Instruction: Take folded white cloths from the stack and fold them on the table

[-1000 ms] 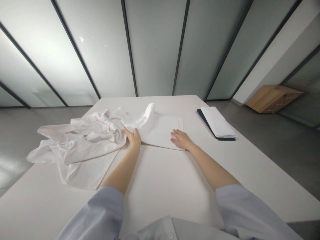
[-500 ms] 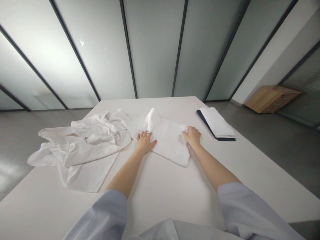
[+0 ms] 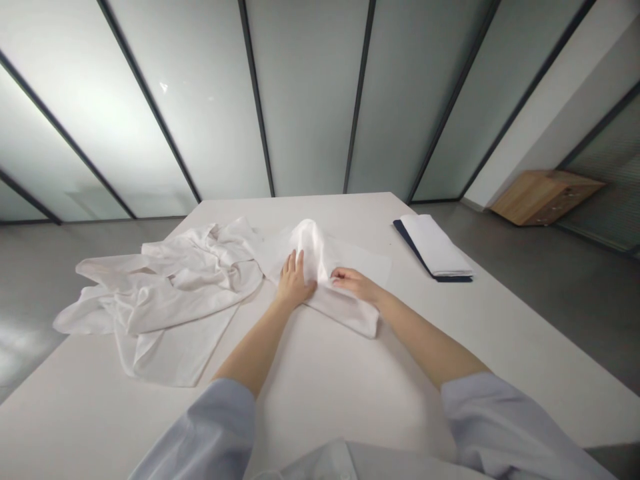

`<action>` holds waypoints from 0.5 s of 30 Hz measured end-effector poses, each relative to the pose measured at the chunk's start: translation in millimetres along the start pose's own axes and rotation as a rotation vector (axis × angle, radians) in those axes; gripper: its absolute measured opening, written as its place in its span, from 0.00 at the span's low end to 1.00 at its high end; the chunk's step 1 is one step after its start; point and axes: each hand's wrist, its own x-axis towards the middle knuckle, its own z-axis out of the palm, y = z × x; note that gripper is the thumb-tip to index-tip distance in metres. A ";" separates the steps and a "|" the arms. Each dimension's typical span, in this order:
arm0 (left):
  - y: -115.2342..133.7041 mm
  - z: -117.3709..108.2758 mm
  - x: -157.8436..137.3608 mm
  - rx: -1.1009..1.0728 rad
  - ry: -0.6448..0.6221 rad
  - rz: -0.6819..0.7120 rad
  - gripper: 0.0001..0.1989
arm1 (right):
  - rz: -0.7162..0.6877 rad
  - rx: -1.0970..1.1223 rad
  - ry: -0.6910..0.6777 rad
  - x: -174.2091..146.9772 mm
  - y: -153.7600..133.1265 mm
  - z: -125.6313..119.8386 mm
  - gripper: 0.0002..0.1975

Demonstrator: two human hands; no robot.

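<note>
A white cloth (image 3: pixel 345 312) lies partly folded on the table in front of me, a raised puff standing up at its far middle. My left hand (image 3: pixel 294 283) rests on the cloth's left part, fingers stretched forward and thumb out to the right. At the cloth's middle, my right hand (image 3: pixel 353 281) has its fingers closed on a fold. Left of my left hand, a larger crumpled white cloth (image 3: pixel 185 287) is heaped, part of it hanging past the table's left edge.
A folded white cloth (image 3: pixel 435 247) sits on a dark navy folded piece (image 3: pixel 417 252) at the table's right side. The white table (image 3: pixel 320 393) runs toward frosted glass panels (image 3: pixel 310 100). A wooden cabinet (image 3: pixel 530 197) stands on the floor at right.
My right hand has moved left from the cloth's right edge to its middle, carrying a fold with it. The cloth is bunched higher between my hands. The left hand has barely shifted.
</note>
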 end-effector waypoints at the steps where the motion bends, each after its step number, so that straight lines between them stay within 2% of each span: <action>1: 0.7 -1.5 0.1 -0.011 0.011 0.073 0.43 | 0.017 0.055 -0.190 -1.4 -5.4 5.9 0.10; 2: 1.2 -3.1 0.1 -0.012 0.005 0.157 0.39 | 0.044 0.095 -0.322 -2.6 -9.2 9.8 0.09; 3: 1.6 -4.5 0.1 -0.004 -0.018 0.238 0.32 | 0.074 0.127 -0.379 -3.3 -11.0 11.4 0.08; 4: 1.9 -5.5 0.1 0.008 -0.053 0.304 0.25 | 0.095 0.153 -0.357 -3.4 -10.5 10.7 0.08; 6: 2.7 -5.9 0.4 0.026 -0.134 0.379 0.15 | 0.099 0.144 -0.129 -1.7 -2.8 3.4 0.10; 8: 4.1 -4.7 1.2 0.022 -0.185 0.382 0.13 | 0.058 -0.004 0.154 1.5 11.8 -7.8 0.12; 9: 5.1 -4.0 1.7 0.012 -0.193 0.372 0.13 | 0.046 -0.131 0.237 3.0 20.4 -13.2 0.14; 10: 6.1 -3.6 2.2 -0.003 -0.189 0.360 0.13 | 0.050 -0.272 0.260 4.3 28.8 -17.6 0.16; 13: 7.3 -6.0 3.7 -0.055 -0.121 0.296 0.12 | 0.119 -0.630 0.147 5.8 48.1 -22.7 0.22; 15: 3.1 -10.9 4.9 -0.086 -0.034 0.170 0.11 | 0.161 -0.755 0.090 5.3 54.4 -21.1 0.24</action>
